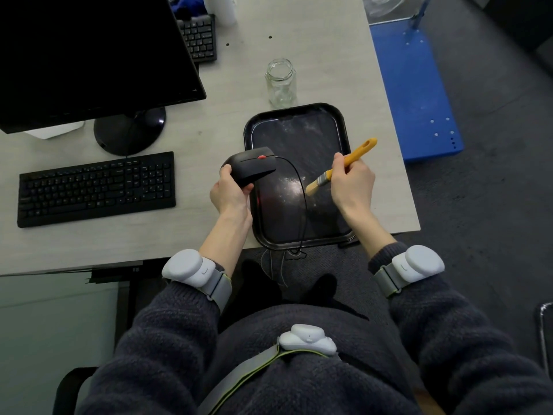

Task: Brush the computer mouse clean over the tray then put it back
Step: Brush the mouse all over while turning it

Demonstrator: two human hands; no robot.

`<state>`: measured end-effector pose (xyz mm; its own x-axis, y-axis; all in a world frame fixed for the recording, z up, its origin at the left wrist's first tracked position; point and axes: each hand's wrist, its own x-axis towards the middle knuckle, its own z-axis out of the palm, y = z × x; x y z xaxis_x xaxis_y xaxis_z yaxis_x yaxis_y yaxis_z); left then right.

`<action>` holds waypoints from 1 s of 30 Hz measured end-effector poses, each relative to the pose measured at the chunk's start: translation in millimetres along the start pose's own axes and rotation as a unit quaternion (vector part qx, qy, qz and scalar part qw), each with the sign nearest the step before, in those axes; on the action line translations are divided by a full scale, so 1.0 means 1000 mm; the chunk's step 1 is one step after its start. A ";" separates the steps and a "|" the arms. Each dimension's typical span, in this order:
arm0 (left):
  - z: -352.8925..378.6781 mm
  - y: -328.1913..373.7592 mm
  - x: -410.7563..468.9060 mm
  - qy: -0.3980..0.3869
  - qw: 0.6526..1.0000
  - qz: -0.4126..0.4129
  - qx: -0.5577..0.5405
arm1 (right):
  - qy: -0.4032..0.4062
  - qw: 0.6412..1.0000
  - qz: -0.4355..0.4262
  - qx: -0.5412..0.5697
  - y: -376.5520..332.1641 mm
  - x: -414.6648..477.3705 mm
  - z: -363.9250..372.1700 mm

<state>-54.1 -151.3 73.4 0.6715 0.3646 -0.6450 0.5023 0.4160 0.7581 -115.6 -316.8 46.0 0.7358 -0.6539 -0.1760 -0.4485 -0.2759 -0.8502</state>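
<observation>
My left hand [229,193] grips a black wired computer mouse [254,166] with a red scroll wheel, held tilted above the left edge of the black tray [338,121]. The mouse cable [303,199] loops across the tray and hangs off the desk's front edge. In my right hand [353,181] is a brush with a yellow handle [357,154]; its bristles [312,187] point down and left over the tray, a short gap right of the mouse. White dust [291,184] lies on the tray floor.
An empty glass jar [280,82] stands just behind the tray. A black keyboard [95,188] and a monitor on a round stand [128,127] fill the desk's left. A second keyboard [199,37] lies at the back. A blue cart [416,91] stands beside the desk's right edge.
</observation>
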 end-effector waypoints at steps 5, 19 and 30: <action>-0.001 -0.002 -0.003 -0.003 1.000 -0.015 -0.015 | -0.015 1.000 -0.009 0.002 -0.005 -0.004 0.003; -0.002 -0.002 -0.003 -0.011 1.000 -0.012 -0.019 | -0.035 0.997 -0.035 -0.056 -0.003 -0.002 0.007; -0.007 -0.012 0.002 -0.013 0.999 0.009 0.032 | -0.047 0.984 -0.096 0.146 -0.035 0.000 0.006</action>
<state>-62.7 -150.0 62.2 0.6943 0.3485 -0.6297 0.5236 0.3557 0.7741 -96.9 -302.4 72.9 0.8430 -0.5369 -0.0317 -0.1421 -0.1655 -0.9759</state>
